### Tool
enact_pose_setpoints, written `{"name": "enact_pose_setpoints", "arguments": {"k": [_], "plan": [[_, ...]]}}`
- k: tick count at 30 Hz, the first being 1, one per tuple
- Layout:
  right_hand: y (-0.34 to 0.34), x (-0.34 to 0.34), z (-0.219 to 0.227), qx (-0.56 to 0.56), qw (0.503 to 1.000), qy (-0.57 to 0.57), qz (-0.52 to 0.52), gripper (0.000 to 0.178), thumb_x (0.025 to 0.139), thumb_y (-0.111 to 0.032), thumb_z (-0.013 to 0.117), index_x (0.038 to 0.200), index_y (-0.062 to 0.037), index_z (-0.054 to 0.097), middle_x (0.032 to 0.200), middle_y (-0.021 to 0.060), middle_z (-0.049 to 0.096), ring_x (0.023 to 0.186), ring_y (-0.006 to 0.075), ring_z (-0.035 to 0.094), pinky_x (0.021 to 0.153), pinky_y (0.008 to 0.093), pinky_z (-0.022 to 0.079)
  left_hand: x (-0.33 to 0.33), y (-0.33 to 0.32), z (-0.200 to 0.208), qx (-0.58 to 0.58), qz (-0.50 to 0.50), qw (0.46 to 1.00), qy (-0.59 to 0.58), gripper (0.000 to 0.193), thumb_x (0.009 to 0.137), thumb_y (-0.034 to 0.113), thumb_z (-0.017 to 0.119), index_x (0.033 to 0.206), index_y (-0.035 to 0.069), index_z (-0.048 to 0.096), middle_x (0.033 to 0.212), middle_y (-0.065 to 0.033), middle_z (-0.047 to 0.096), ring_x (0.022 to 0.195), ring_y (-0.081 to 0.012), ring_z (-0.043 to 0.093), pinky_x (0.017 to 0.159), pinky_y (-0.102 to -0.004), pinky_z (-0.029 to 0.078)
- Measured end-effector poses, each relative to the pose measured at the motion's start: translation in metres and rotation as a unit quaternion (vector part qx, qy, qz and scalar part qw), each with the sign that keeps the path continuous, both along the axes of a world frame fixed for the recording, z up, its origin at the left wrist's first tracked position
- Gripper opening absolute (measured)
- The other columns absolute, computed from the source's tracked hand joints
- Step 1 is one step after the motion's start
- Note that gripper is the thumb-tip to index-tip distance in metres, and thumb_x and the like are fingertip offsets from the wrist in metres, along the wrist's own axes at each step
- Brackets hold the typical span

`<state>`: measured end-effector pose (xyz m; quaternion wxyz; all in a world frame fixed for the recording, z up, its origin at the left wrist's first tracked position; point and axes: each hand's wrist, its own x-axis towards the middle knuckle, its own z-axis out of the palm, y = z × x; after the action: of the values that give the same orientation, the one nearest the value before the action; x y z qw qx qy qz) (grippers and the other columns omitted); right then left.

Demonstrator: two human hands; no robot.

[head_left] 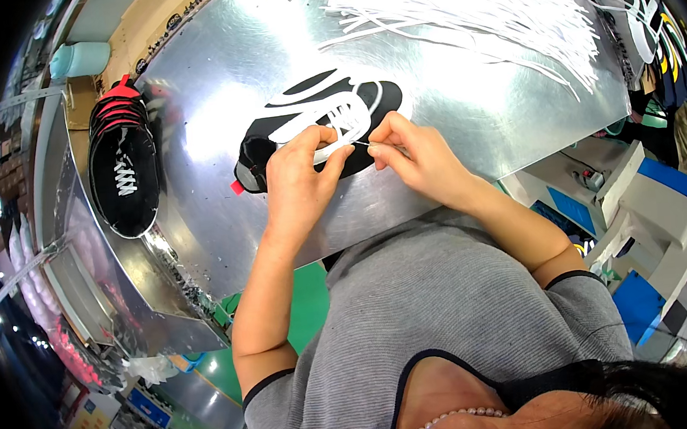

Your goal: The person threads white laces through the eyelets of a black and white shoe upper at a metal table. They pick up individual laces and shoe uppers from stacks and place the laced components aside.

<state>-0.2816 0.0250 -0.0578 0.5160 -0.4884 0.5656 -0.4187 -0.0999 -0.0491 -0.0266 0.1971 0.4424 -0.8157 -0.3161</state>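
On the metal table lies a black and white shoe upper [295,122], its heel with a small red tab toward the left. A white shoelace [343,118] crosses its front part, partly threaded, and a loop of it lies over the black toe. Beside the eyelet edge, my left hand [301,176] is closed, thumb and fingers pinching the upper. My right hand [419,157] is closed too, its fingertips pinching a thin end of the lace close to the left thumb. Fingers hide the exact eyelet there.
A heap of loose white shoelaces [473,11] spreads over the far right of the table [216,254]. At the left edge stands a black shoe [125,197] with red and white lacing. Further left is a pale blue container [83,59]. Several laces [644,25] hang at the far right.
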Motion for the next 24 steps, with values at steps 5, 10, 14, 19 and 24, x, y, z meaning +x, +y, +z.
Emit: {"name": "enact_pose_setpoints", "arguments": {"k": [5,10,14,19,24], "plan": [[-0.004,0.015,0.003,0.086,0.99,-0.107,-0.023,0.014,0.096,-0.012,0.058,0.097,-0.0014,0.049,0.076,0.0064,0.064,0.071,0.0133,0.062,0.066,0.029,0.049,0.008,0.012,-0.002,0.056,0.012,0.998,0.028,0.021,0.08,0.011,0.077,0.091,0.001,0.063,0.083,-0.0131,0.07,0.076,-0.0263,0.07,0.068,-0.0321,0.053],[-0.01,0.027,-0.003,0.037,0.999,0.017,-0.012,0.019,0.098,-0.016,0.057,0.099,-0.001,0.045,0.075,0.0099,0.062,0.07,0.0179,0.063,0.067,0.0309,0.05,0.007,0.02,-0.009,-0.043,-0.003,0.998,0.037,0.017,0.082,0.009,0.075,0.093,0.001,0.064,0.084,-0.0121,0.067,0.072,-0.0301,0.066,0.062,-0.0356,0.05],[0.016,-0.016,0.019,-0.034,0.975,0.208,0.072,0.016,0.094,-0.013,0.06,0.108,-0.0057,0.057,0.082,0.01,0.067,0.072,0.0206,0.066,0.068,0.0315,0.051,0.016,0.029,-0.003,-0.16,-0.018,0.987,-0.018,0.013,0.08,0.003,0.074,0.088,0.002,0.064,0.077,-0.0115,0.064,0.067,-0.0294,0.062,0.06,-0.0359,0.048],[-0.008,-0.014,0.055,-0.203,0.943,0.235,0.121,0.031,0.084,-0.003,0.062,0.114,-0.0105,0.064,0.099,0.0066,0.072,0.08,0.0253,0.069,0.064,0.0338,0.053,0.016,0.035,-0.009,-0.264,-0.066,0.962,-0.018,0.016,0.076,0.003,0.074,0.088,0.004,0.064,0.074,-0.0074,0.06,0.067,-0.0244,0.06,0.059,-0.0341,0.047],[-0.031,0.015,0.045,-0.135,0.872,0.415,0.222,0.021,0.081,-0.009,0.067,0.102,-0.0067,0.063,0.097,0.0076,0.071,0.083,0.0271,0.069,0.066,0.0356,0.053,0.019,0.037,-0.011,-0.315,-0.068,0.947,-0.02,0.014,0.077,0.001,0.071,0.088,0.003,0.063,0.074,-0.0071,0.06,0.067,-0.0235,0.06,0.059,-0.033,0.046]]}}
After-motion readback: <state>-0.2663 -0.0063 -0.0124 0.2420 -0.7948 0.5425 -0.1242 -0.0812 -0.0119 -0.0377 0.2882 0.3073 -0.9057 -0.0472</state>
